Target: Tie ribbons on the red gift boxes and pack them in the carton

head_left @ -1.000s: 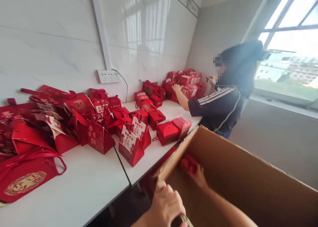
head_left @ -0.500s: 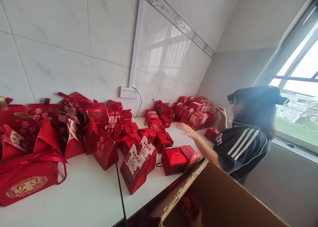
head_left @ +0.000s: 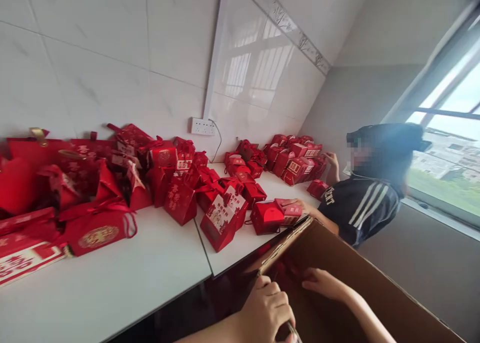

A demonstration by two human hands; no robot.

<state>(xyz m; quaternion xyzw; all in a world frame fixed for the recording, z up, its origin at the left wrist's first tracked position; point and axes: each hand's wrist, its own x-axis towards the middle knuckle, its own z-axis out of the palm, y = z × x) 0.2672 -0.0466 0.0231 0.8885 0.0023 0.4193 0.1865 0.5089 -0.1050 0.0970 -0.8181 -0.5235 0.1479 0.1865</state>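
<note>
A large open cardboard box stands at the lower right. My left hand is closed round its near edge, fingers folded over the rim. Inside the box is my right hand, its fingers pointing left and slightly apart, with nothing visible held. A dim red shape lies in shadow just beyond its fingertips; its kind is hard to make out. Beside the box, on the white table, sit red gift boxes, and a tent-shaped red gift box with a white printed panel stands near the table edge.
Many red gift boxes crowd the white table along the tiled wall, with a stacked pile at the far end. A co-worker in a dark striped shirt reaches over gift boxes, near a window.
My left hand has come into view on the box edge. My right hand, earlier deep in the box by a red object, shows more clearly. The co-worker's hand has lowered onto a gift box.
</note>
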